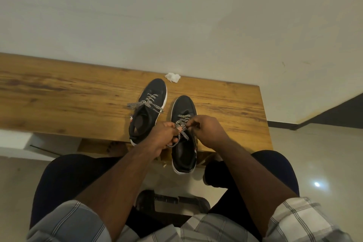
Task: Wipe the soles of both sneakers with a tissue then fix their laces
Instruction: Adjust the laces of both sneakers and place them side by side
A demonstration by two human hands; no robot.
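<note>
Black sneakers (167, 116) upright, tissue (172, 77) beyond

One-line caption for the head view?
Both hands pinch the right sneaker's laces; crumpled tissue lies behind.

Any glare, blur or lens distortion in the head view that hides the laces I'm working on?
Head view: warm, dim light; wide-angle bending curves the bench edge; one glare spot on the floor tile, far from the work; laces on the right sneaker stay readable between left hand and right hand, tissue slightly soft.
</note>
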